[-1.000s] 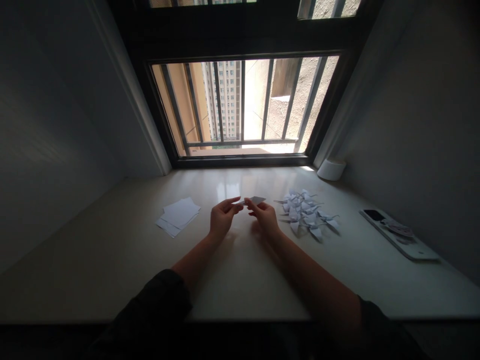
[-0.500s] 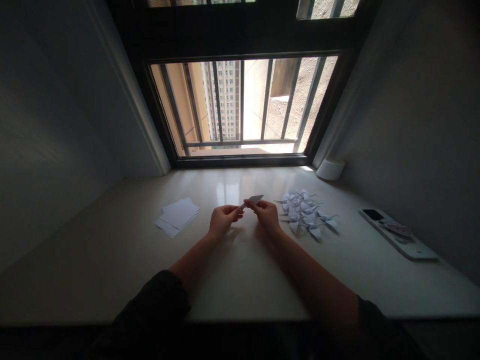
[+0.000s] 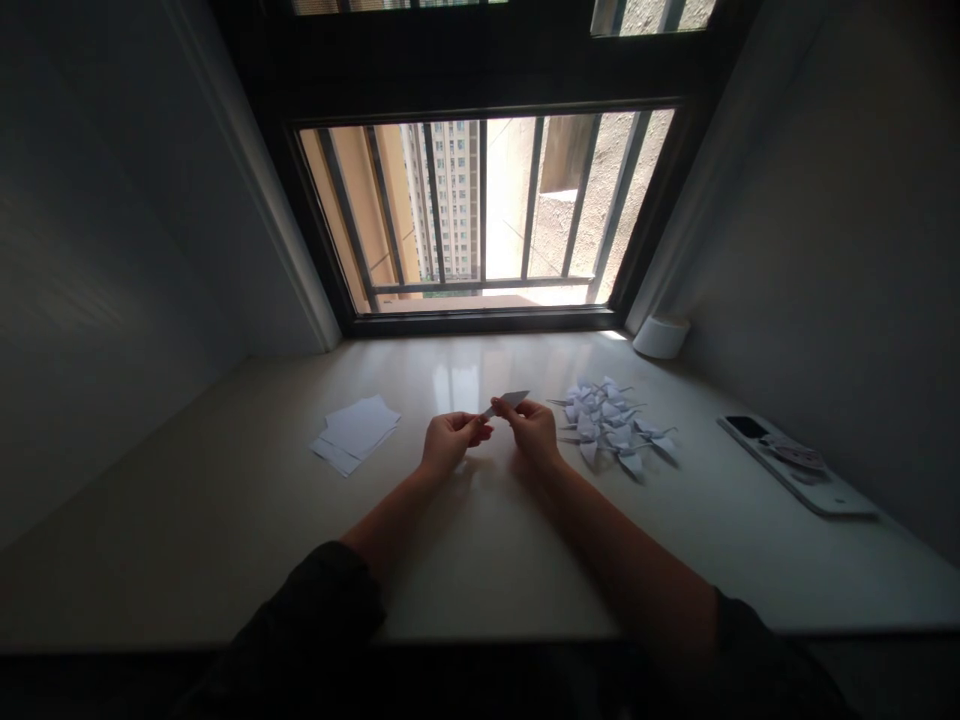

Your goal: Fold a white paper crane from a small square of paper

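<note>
A small folded piece of white paper (image 3: 510,400) is pinched between both my hands, a little above the pale table (image 3: 225,500). My left hand (image 3: 448,442) grips its near left end with closed fingers. My right hand (image 3: 535,430) holds the right side, fingers curled around it. The paper's pointed tip sticks up toward the window. Both hands are at the middle of the table.
A stack of flat white paper sheets (image 3: 356,432) lies to the left of my hands. A heap of several folded paper cranes (image 3: 611,428) lies to the right. Farther right lie a phone on a flat white device (image 3: 799,465) and a white roll (image 3: 661,336) by the barred window (image 3: 484,210).
My hands have come closer together and dropped slightly. The paper, held flat a second ago, now tilts with its tip up.
</note>
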### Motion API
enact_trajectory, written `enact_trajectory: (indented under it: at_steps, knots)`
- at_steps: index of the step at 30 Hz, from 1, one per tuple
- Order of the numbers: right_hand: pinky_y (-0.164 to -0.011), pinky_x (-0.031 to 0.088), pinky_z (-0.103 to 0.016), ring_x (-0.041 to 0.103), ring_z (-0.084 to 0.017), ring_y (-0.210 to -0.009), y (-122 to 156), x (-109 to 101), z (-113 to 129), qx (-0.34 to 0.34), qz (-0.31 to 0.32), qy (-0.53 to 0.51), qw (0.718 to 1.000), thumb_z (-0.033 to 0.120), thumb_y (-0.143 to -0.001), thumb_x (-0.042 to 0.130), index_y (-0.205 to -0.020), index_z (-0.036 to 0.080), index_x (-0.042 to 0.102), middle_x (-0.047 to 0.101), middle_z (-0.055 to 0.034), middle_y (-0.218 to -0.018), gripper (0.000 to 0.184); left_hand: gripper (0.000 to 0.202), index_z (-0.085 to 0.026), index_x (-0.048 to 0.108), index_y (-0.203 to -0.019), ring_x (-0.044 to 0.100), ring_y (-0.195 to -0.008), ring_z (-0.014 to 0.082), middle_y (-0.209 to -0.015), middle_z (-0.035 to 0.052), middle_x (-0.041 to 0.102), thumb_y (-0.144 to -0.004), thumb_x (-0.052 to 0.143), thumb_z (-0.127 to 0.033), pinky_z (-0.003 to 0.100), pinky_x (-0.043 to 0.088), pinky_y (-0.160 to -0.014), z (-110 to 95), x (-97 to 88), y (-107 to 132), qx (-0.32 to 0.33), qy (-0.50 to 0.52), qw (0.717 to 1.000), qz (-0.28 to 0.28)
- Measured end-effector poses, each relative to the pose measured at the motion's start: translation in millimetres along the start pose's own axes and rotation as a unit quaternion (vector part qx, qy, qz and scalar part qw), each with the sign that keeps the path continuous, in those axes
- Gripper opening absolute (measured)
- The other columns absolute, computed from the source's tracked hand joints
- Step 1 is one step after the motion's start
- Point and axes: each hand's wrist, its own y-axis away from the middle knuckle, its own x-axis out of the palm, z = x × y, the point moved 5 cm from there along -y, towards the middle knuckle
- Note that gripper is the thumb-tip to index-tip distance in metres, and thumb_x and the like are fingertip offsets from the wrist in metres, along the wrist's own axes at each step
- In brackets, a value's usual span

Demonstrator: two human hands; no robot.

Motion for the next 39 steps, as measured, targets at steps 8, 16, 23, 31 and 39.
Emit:
enact_trajectory:
  at_steps: [8,16,23,31,39]
  knots:
    - [-0.061,0.047,-0.029,0.057,-0.016,-0.06,-3,0,12,-0.085,0.052,0.065,0.993,0.04,-0.063,0.074,-0.105,0.021,0.07,0.07,-0.0016,-0.071,0.047,0.034,-0.021,0.072,-0.093,0.066,-0.09,0.0242,-0.099,0.0096,0.072,-0.069,0.071,-0.045,0.032,0.05,-0.077,-14,-4.7,-1,0.097,-0.085,0.992,0.013]
    - [-0.056,0.041,-0.025,0.047,-0.012,-0.047,10,6,32,-0.174,0.143,0.183,0.957,0.027,-0.066,0.072,-0.121,0.029,0.057,0.058,0.0075,-0.054,0.057,0.025,-0.02,0.074,-0.081,0.066,-0.078,0.0235,-0.08,0.0071,0.073,-0.069,0.071,-0.042,0.033,0.049,-0.074,-25,-6.8,1,0.129,-0.116,0.985,0.007]
    - [-0.067,0.048,-0.03,0.06,-0.016,-0.065,4,6,23,-0.145,0.109,0.088,0.979,0.035,-0.07,0.07,-0.114,0.026,0.061,0.067,0.0007,-0.072,0.047,0.035,-0.016,0.072,-0.082,0.067,-0.076,0.0212,-0.076,0.008,0.072,-0.062,0.076,-0.045,0.032,0.048,-0.07,-13,-11.9,-4,0.032,0.023,0.998,-0.044]
    - [-0.065,0.05,-0.03,0.062,-0.017,-0.065,5,10,16,-0.114,0.112,0.056,0.986,0.037,-0.074,0.066,-0.101,0.024,0.066,0.065,0.0001,-0.07,0.03,0.037,-0.016,0.072,-0.084,0.067,-0.078,0.0212,-0.081,0.0083,0.072,-0.062,0.076,-0.046,0.028,0.047,-0.066,-15,-7.5,-2,0.015,0.023,0.999,-0.021]
    - [-0.061,0.047,-0.029,0.062,-0.018,-0.06,8,6,16,-0.127,0.095,0.172,0.972,0.046,-0.075,0.065,-0.08,0.024,0.071,0.069,-0.0015,-0.066,0.023,0.038,-0.016,0.074,-0.077,0.066,-0.078,0.024,-0.071,0.0088,0.071,-0.064,0.072,-0.051,0.028,0.044,-0.061,-14,-12.9,-3,0.036,-0.043,0.997,-0.054]
